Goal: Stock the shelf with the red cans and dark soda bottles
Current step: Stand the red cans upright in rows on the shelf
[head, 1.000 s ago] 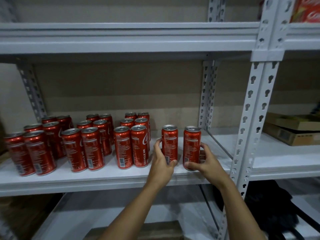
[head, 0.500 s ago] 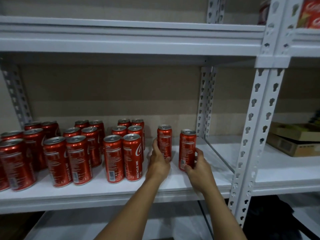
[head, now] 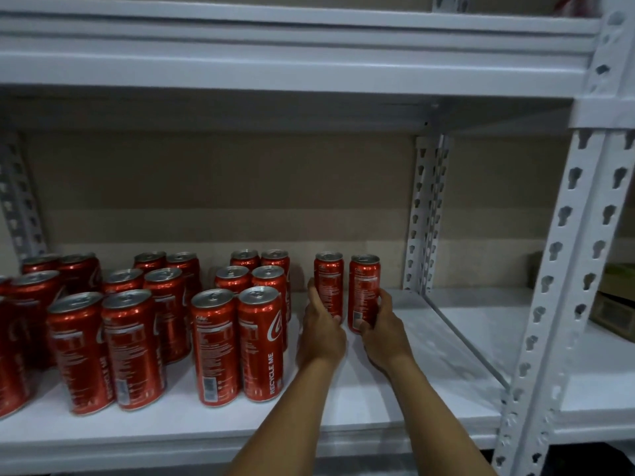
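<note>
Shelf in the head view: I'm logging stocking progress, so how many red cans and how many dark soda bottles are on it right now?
Red cans: 19 in view (the leftmost ones are cut off by the frame edge, so more may stand out of view)
Dark soda bottles: 0
Total: 19

each hand (head: 323,333) (head: 381,333) grips an upright red can (head: 329,283) (head: 363,290) on the shelf (head: 395,407).

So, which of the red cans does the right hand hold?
The right hand holds the rightmost red metal can, standing upright at the back of the white shelf. The left hand grips its neighbour can.
</note>
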